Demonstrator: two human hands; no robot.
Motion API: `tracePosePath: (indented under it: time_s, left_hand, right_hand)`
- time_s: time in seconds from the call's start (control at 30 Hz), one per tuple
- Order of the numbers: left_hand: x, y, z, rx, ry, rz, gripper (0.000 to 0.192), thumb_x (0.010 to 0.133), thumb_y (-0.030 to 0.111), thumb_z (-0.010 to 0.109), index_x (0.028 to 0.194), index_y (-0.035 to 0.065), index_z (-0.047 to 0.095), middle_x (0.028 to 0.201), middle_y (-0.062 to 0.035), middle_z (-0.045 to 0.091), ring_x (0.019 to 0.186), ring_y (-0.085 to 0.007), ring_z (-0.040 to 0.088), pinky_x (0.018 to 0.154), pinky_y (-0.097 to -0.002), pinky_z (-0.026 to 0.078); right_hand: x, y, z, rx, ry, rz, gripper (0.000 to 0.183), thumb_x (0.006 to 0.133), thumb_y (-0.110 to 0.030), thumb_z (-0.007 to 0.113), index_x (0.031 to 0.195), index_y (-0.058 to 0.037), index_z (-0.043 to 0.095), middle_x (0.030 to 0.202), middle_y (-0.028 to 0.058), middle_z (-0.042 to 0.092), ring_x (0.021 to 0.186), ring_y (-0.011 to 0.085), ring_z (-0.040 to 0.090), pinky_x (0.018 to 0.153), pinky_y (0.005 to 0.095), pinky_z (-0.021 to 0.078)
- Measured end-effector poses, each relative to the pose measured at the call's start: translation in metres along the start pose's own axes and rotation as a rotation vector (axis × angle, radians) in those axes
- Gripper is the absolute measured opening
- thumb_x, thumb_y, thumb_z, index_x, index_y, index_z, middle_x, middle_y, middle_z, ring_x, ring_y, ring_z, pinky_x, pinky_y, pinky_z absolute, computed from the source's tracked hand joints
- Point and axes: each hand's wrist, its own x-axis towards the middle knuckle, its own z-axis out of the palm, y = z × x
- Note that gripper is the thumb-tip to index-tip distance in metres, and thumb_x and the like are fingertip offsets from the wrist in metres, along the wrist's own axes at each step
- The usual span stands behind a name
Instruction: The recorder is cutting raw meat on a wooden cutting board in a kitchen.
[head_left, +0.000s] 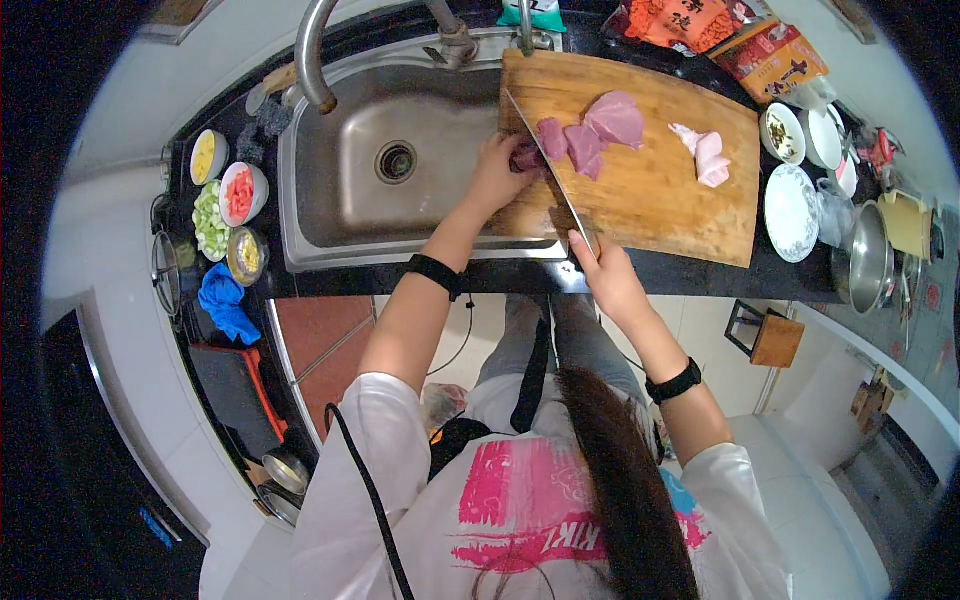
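A wooden cutting board (660, 202) lies partly over the right side of the sink. My left hand (499, 176) holds a dark piece of raw meat (526, 156) at the board's left part. My right hand (609, 271) grips a kitchen knife (553, 171), whose long blade slants up and left, edge-on to the view, just right of that piece. Right of the blade lie several pieces of raw meat (615, 120), a large one among smaller ones. Farther right on the board sits a pale, fatty piece (711, 159).
A steel sink (420, 217) with a curved faucet (309, 60) is at left. Bowls of cut food, one with red pieces (240, 195), and a blue cloth (225, 304) stand beyond it. At right are white bowls, a patterned plate (791, 214), a steel basin (866, 255) and food packages (772, 60).
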Motion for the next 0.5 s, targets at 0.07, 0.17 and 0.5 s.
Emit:
tracePosePath:
  time_s: [0.07, 0.17, 0.5]
  left_hand:
    - [0.0, -0.004, 0.003, -0.064, 0.012, 0.016, 0.053, 0.065, 0.022, 0.076, 0.112, 0.0066, 0.058, 0.107, -0.0173, 0.055, 0.104, -0.0371, 0.048, 0.092, -0.0439, 0.039]
    - [0.002, -0.013, 0.006, -0.161, 0.029, -0.011, 0.05, 0.066, 0.02, 0.075, 0.111, 0.0058, 0.059, 0.105, -0.0165, 0.055, 0.104, -0.0368, 0.048, 0.092, -0.0438, 0.039]
    - [-0.007, 0.007, 0.001, -0.131, 0.072, 0.011, 0.044, 0.064, 0.02, 0.075, 0.103, 0.0049, 0.061, 0.099, -0.0138, 0.058, 0.098, -0.0333, 0.051, 0.088, -0.0407, 0.04]
  right_hand:
    - [0.006, -0.001, 0.002, 0.023, 0.013, 0.015, 0.049, 0.092, -0.041, 0.048, 0.106, 0.006, 0.055, 0.099, 0.0315, 0.058, 0.097, 0.0459, 0.055, 0.085, 0.0436, 0.0437]
    - [0.013, -0.006, 0.002, -0.005, -0.038, 0.004, 0.048, 0.094, -0.04, 0.046, 0.101, 0.0071, 0.055, 0.073, 0.0194, 0.057, 0.07, 0.0243, 0.054, 0.071, 0.0349, 0.0447]
    - [-0.009, -0.007, -0.002, 0.005, 0.032, 0.084, 0.055, 0.092, -0.046, 0.046, 0.106, 0.0058, 0.056, 0.093, 0.0291, 0.061, 0.093, 0.0453, 0.057, 0.082, 0.0435, 0.0443]
